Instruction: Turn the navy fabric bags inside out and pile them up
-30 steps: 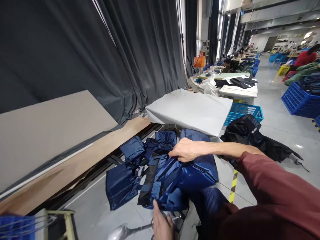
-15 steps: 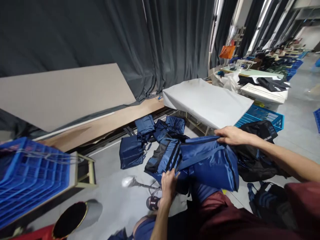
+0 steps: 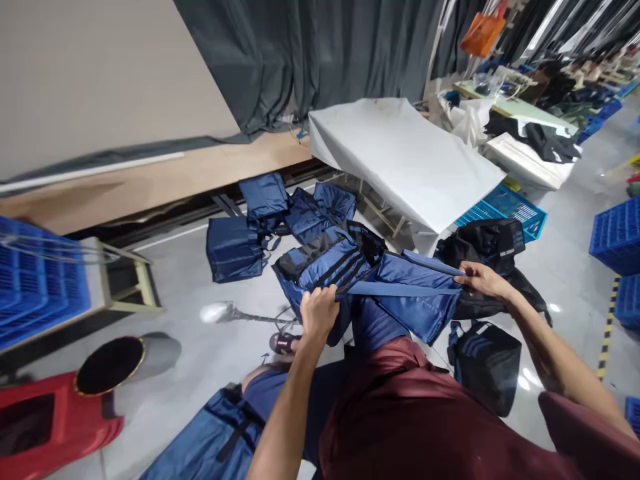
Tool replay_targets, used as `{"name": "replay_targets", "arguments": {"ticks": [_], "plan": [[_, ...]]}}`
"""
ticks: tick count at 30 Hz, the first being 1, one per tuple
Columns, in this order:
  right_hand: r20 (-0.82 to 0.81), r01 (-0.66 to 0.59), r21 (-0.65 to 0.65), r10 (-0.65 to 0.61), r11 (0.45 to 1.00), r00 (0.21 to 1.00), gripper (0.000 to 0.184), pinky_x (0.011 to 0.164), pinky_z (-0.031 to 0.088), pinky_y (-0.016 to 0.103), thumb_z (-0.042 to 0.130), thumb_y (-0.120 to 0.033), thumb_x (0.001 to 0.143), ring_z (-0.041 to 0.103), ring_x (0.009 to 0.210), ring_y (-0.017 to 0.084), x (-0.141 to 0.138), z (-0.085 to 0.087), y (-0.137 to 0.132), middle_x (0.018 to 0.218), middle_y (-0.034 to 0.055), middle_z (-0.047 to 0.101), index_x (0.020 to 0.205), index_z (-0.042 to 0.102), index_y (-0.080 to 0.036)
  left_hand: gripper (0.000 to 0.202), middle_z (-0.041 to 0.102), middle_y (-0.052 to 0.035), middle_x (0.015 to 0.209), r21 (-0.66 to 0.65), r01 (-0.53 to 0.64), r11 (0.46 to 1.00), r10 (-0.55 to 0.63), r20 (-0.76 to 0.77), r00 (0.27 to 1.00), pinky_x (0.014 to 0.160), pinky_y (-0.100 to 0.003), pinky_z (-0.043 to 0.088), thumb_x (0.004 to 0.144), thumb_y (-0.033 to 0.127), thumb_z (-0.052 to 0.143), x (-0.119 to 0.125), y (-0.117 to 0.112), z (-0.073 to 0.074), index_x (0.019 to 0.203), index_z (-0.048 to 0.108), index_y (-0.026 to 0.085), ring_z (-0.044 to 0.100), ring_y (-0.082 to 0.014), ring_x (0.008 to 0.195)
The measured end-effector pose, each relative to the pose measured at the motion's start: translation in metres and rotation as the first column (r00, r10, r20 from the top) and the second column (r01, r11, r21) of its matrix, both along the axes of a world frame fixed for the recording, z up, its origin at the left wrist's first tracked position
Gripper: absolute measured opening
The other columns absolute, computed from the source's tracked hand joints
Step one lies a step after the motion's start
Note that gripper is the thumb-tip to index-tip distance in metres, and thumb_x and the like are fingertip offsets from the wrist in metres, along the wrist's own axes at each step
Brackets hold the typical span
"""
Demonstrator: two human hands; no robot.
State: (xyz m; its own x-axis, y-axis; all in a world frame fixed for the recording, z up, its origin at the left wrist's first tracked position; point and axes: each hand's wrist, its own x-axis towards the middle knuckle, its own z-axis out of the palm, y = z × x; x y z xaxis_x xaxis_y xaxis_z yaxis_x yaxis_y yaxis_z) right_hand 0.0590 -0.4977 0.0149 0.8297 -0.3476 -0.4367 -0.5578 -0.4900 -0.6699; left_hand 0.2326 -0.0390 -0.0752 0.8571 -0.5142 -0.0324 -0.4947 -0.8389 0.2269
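While held open over the thigh, bag: keep edges taut, fabric flat.
Left hand: clenched on bag's near edge.
Right hand: pinching corner of flap; best drawn out evenly, without twisting strap.

Upper middle: dark grey curtain behind a wooden ledge. Upper left: big beige board, white strip along the ledge below it. Right of centre: table under a white cover, light-blue crate just beside it. Upper right: orange bag hanging, pale green worktop below, probably a sewing machine on it, too blurred to be sure. Right edge: dark-blue crates, yellow-black floor tape alongside. Left edge: blue crate next to a pale frame. Lower left: red plastic item, black disc by it
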Motion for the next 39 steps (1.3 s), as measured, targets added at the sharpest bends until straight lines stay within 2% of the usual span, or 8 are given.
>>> {"name": "replay_targets", "arguments": {"ticks": [6, 11, 15, 23, 27, 30, 33, 39], "plan": [[-0.058, -0.057, -0.076, 0.052, 0.996, 0.997, 0.048, 0.06, 0.043, 0.028, 0.073, -0.07, 0.086, 0.054, 0.062, 0.015, -0.015, -0.023, -0.008, 0.07, -0.0051, 0.054, 0.086, 0.051, -0.027, 0.033, 0.081, -0.0159, 0.115, -0.005, -0.009, 1.0, 0.009, -0.055, 0.998, 0.103, -0.047, 0.037, 0.11, 0.034, 0.059, -0.008, 0.004, -0.01, 0.133, 0.075, 0.017, 0.065, -0.0353, 0.118], [-0.041, -0.176, -0.328, 0.172, 0.928, 0.984, 0.03, 0.071, 0.042, 0.03, 0.069, -0.052, 0.088, 0.054, 0.075, 0.018, -0.004, -0.044, -0.008, 0.083, 0.0013, 0.061, 0.083, 0.057, -0.025, 0.029, 0.083, -0.0142, 0.114, -0.028, -0.013, 1.0, 0.01, -0.103, 0.995, 0.101, -0.046, 0.036, 0.113, 0.035, 0.054, -0.003, -0.007, -0.003, 0.113, 0.079, 0.02, 0.064, -0.0334, 0.114], [-0.001, -0.161, -0.311, 0.169, 0.937, 0.986, 0.028, 0.073, 0.04, 0.03, 0.066, -0.049, 0.089, 0.054, 0.077, 0.018, 0.007, -0.057, -0.001, 0.084, 0.0005, 0.06, 0.083, 0.053, -0.025, 0.031, 0.083, -0.0131, 0.115, 0.004, -0.049, 0.999, 0.049, -0.081, 0.995, 0.099, -0.045, 0.035, 0.114, 0.036, 0.052, -0.003, -0.009, 0.001, 0.111, 0.078, 0.021, 0.063, -0.0327, 0.111], [0.141, -0.019, -0.033, 0.024, 0.999, 0.99, 0.053, 0.079, 0.048, 0.029, 0.072, -0.072, 0.09, 0.057, 0.085, 0.017, 0.01, -0.08, 0.009, 0.091, 0.0, 0.066, 0.101, 0.063, -0.021, 0.046, 0.081, -0.0178, 0.113, 0.071, -0.081, 0.994, 0.079, 0.029, 0.996, 0.104, -0.049, 0.034, 0.114, 0.045, 0.046, -0.016, 0.01, -0.025, 0.127, 0.078, 0.015, 0.062, -0.0358, 0.112], [0.205, -0.094, 0.077, 0.076, 0.993, 0.976, 0.073, 0.106, 0.056, 0.04, 0.084, -0.068, 0.087, 0.067, 0.12, 0.028, 0.009, -0.093, 0.029, 0.132, 0.0105, 0.074, 0.138, 0.066, -0.02, 0.061, 0.083, -0.0194, 0.108, 0.022, -0.145, 0.989, 0.143, 0.073, 0.987, 0.116, -0.056, 0.028, 0.114, 0.063, 0.043, -0.021, 0.003, -0.027, 0.107, 0.081, 0.015, 0.063, -0.0368, 0.11], [0.293, -0.159, -0.063, 0.17, 0.985, 0.941, 0.096, 0.133, 0.04, 0.053, 0.097, -0.055, 0.08, 0.053, 0.153, 0.036, 0.014, -0.113, 0.056, 0.164, 0.0166, 0.059, 0.162, 0.058, -0.023, 0.065, 0.084, -0.0199, 0.103, -0.03, -0.182, 0.983, 0.183, 0.059, 0.981, 0.118, -0.057, 0.028, 0.115, 0.058, 0.038, -0.013, -0.003, -0.026, 0.102, 0.084, 0.014, 0.067, -0.0358, 0.106], [0.348, -0.024, -0.12, 0.065, 0.992, 0.935, 0.107, 0.141, 0.029, 0.054, 0.098, -0.048, 0.082, 0.042, 0.165, 0.035, 0.028, -0.141, 0.09, 0.174, 0.0175, 0.045, 0.174, 0.047, -0.027, 0.07, 0.085, -0.0217, 0.104, -0.057, -0.209, 0.976, 0.212, 0.053, 0.976, 0.117, -0.056, 0.034, 0.116, 0.05, 0.028, -0.001, -0.005, -0.028, 0.095, 0.085, 0.013, 0.072, -0.0364, 0.104], [0.198, 0.329, -0.16, -0.297, 0.931, 0.934, 0.125, 0.137, 0.039, 0.049, 0.091, -0.053, 0.091, 0.027, 0.176, 0.037, 0.063, -0.171, 0.14, 0.189, 0.0233, 0.018, 0.186, 0.015, -0.025, 0.079, 0.081, -0.0248, 0.085, -0.077, -0.314, 0.946, 0.317, 0.024, 0.948, 0.104, -0.054, 0.05, 0.111, 0.055, 0.023, 0.02, 0.001, -0.047, 0.076, 0.082, 0.017, 0.079, -0.039, 0.095]]}}
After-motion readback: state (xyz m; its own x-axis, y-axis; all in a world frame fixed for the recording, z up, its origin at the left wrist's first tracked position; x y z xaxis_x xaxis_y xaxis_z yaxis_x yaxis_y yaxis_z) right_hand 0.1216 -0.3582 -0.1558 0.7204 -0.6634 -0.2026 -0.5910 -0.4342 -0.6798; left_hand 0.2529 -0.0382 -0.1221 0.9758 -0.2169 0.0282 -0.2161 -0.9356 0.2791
